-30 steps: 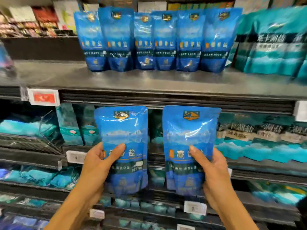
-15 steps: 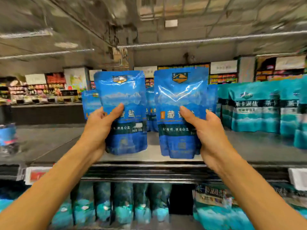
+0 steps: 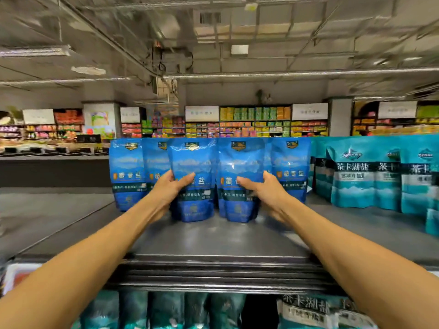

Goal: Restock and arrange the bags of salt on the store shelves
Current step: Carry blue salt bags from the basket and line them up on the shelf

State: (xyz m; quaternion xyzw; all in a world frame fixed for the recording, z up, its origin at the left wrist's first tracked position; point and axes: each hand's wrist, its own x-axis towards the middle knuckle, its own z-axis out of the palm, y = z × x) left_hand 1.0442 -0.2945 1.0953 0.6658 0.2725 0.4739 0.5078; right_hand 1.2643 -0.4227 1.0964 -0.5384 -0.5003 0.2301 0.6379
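Hands reached out over the top shelf (image 3: 213, 241), each gripping one blue salt bag. The left hand (image 3: 169, 188) held the left blue bag (image 3: 193, 184) by its left edge, thumb laid across the front and the other fingers curled behind it. The right hand (image 3: 263, 189) held the right blue bag (image 3: 238, 176) by its right edge in the same way, thumb on the front panel. Both bags stood upright side by side with their bases on the grey shelf surface, nearly touching each other, and just in front of a row of matching blue bags (image 3: 127, 172) that stood along the back of the shelf. That row showed on both sides of the two held bags, with one further bag (image 3: 291, 169) visible to the right of the right hand. Teal salt bags (image 3: 351, 179) stood in their own group further right on the same shelf, close beside the blue row. More teal bags (image 3: 166, 309) showed on the shelf below, under the front lip. Distant store shelving (image 3: 254, 122) filled the background, blurred.
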